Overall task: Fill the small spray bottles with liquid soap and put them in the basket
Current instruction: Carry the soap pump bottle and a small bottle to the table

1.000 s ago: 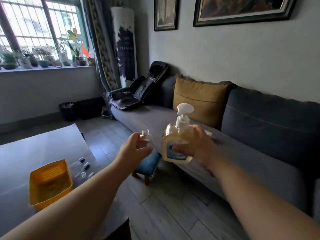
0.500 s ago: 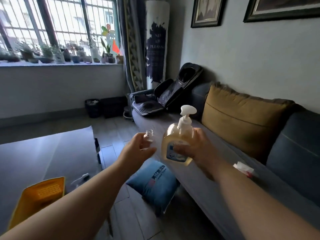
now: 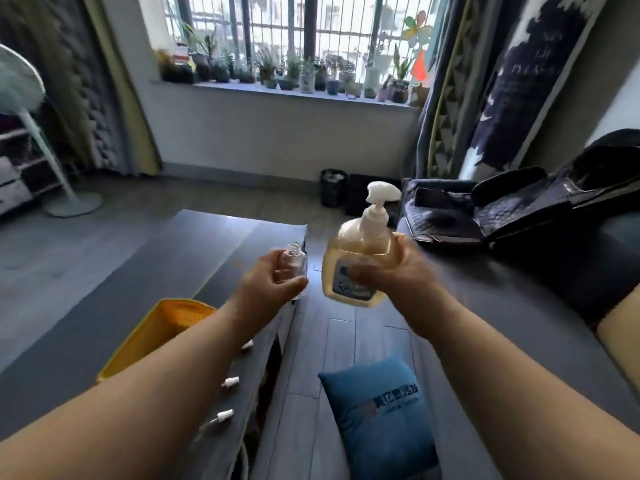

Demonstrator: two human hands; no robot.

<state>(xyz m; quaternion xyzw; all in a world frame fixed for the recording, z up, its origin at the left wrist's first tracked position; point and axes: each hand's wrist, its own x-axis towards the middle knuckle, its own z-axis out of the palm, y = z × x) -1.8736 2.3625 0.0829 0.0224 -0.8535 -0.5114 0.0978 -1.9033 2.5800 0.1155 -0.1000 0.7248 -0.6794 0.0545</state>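
My left hand (image 3: 268,289) holds a small clear spray bottle (image 3: 294,263) upright, its neck uncapped. Just to its right, my right hand (image 3: 398,271) grips an amber liquid soap bottle (image 3: 356,265) with a white pump, its spout pointing right. Both bottles hang in the air over the gap between table and sofa, a short distance apart. A yellow basket (image 3: 162,330) stands on the dark table (image 3: 156,265), partly hidden by my left forearm. Three small white spray caps (image 3: 230,381) lie along the table's right edge.
A blue cushion (image 3: 384,417) lies on the wooden floor below my hands. The grey sofa (image 3: 519,306) runs along the right, with a dark massage pad (image 3: 512,209) on it. A standing fan (image 3: 31,133) is at far left, a black bin (image 3: 332,187) under the window.
My view has swung left toward the window and table. Both hands keep their bottles at the same spacing; the basket and spray caps have come further into view.
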